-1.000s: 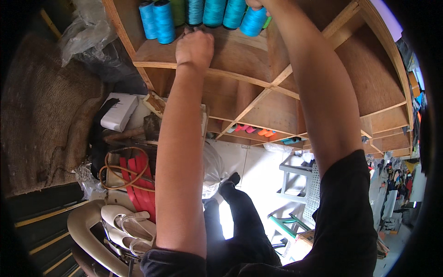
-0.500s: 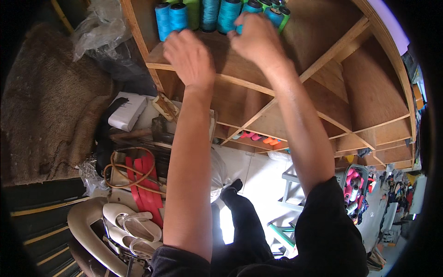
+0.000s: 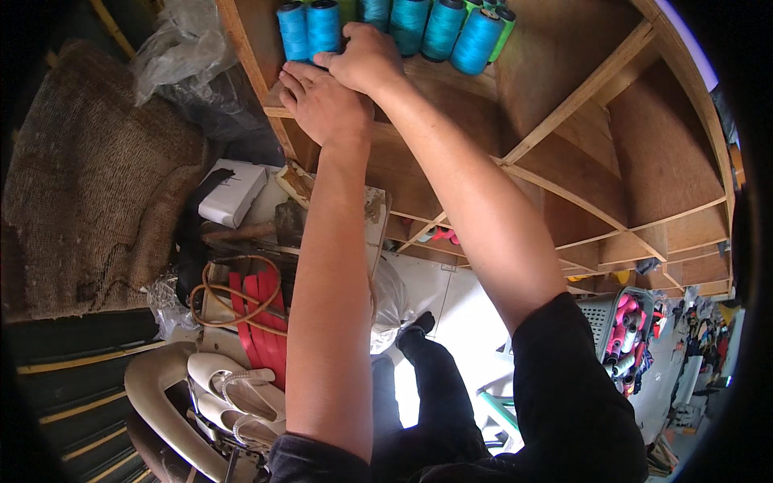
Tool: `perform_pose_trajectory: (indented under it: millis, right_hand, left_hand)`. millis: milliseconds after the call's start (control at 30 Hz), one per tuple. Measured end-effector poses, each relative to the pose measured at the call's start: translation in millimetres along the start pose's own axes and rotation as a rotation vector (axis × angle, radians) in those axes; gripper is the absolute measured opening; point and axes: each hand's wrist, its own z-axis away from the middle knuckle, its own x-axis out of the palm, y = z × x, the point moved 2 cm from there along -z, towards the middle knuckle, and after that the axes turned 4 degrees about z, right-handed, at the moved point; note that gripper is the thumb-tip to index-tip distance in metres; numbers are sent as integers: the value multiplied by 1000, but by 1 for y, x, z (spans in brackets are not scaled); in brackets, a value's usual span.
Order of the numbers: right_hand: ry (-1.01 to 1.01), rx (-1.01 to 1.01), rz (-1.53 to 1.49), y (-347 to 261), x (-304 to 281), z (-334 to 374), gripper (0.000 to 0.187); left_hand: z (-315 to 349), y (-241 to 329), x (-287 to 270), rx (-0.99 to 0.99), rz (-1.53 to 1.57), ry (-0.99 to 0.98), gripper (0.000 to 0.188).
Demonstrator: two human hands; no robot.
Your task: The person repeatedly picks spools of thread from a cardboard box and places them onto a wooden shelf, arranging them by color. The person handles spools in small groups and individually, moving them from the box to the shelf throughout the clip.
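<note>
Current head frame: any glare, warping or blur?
Head view: glare washes out the floor beside the legs; head view: fisheye bows the wooden shelf; head view: left hand and right hand look fairly sharp, far-right clutter soft.

Arms [image 3: 332, 266] outstretched, right fingers [image 3: 359, 33] beside left fingers [image 3: 293, 84]

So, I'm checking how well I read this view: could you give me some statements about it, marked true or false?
1. The left hand and right hand are both at the wooden shelf. True.
2. The two spools nearest the left hand are red. False: they are blue.
3. The basket at the right holds pink spools. True.
4. The pale shoes lie inside the shelf. False: they lie outside it, at lower left.
</note>
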Motion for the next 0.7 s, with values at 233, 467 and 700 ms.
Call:
perform_pose_trajectory:
  millis: [233, 467, 700]
  right_hand:
    - [107, 3, -24, 9, 11, -1, 49]
    - [274, -146, -174, 6, -16, 57, 32]
    - [202, 73, -128, 129, -60, 391, 25]
  left_hand:
    - [-4, -2, 1, -38, 44, -35, 83]
    - [-11, -16, 14, -82, 69, -41, 101]
    - [-7, -6, 6, 17, 9, 10, 108]
